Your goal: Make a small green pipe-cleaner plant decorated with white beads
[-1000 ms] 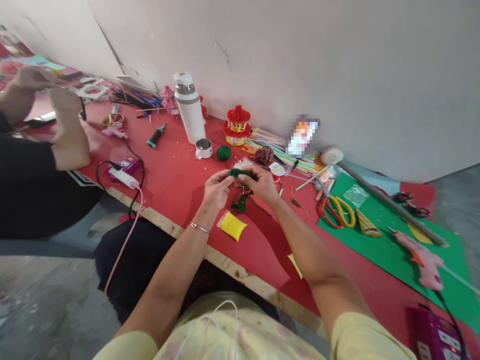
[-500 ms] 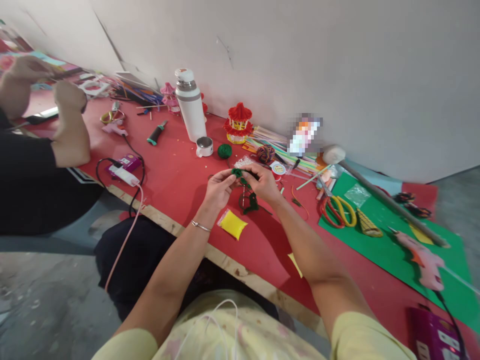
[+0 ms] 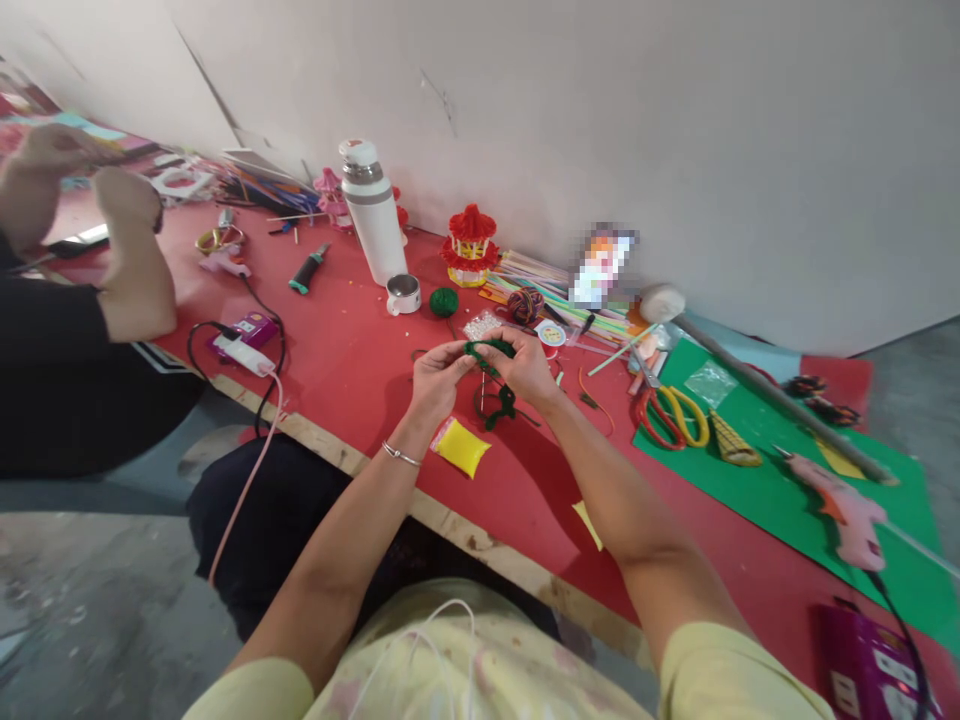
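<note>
Both hands pinch a green crocheted yarn piece [image 3: 491, 352] above the red table. My left hand [image 3: 441, 372] holds its left end between thumb and fingers, and my right hand [image 3: 526, 365] grips it from the right. A thin metal hook or needle [image 3: 483, 392] points down below the piece. More green yarnwork [image 3: 501, 408] hangs or lies under my hands; I cannot tell which. Behind them sits a ball of green yarn [image 3: 444, 302], with a strand running toward my hands. A yellow packet [image 3: 461, 447] lies in front of my left hand.
A white thermos [image 3: 375, 225] and metal cup [image 3: 403, 293] stand behind. Scissors [image 3: 667, 418], a pink glue gun [image 3: 840, 510] and a long stick [image 3: 787, 400] lie on a green sheet at right. Another person's arm [image 3: 135, 260] rests at far left, near a power strip [image 3: 244, 352].
The green piece looks more stretched out between my fingers, with more of it showing under my right hand. The whole view has shifted slightly.
</note>
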`<state>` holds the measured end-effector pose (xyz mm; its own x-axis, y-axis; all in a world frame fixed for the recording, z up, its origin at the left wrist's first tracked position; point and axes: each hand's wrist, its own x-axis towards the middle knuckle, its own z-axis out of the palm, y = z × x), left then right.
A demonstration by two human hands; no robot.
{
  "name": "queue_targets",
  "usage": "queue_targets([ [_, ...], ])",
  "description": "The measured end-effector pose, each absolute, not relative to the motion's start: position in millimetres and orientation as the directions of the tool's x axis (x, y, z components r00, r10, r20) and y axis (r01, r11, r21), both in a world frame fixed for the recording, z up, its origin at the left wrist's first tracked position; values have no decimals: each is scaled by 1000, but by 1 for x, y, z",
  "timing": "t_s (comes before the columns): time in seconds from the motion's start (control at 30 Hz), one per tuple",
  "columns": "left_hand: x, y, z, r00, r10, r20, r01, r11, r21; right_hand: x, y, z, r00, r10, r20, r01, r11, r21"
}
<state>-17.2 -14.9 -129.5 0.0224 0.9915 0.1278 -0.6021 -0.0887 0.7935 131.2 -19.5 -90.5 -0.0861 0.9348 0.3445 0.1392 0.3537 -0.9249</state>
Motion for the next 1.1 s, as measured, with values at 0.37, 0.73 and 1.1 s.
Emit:
queue_targets([
  [0.37,-14,-14,-142,-118,962,246,-444,-273,854,122,-27,-93,-29,935,352,175,352,-920],
  [0.73,-16,-13,-137,-330,911,246,-297,-348,889,116,-30,-90,-28,961,275,119,277,-954],
  [1.1,-13,-26,-137,-267,867,421,-50,-448,893,111,-29,-97,113,962,247,37,244,-969],
])
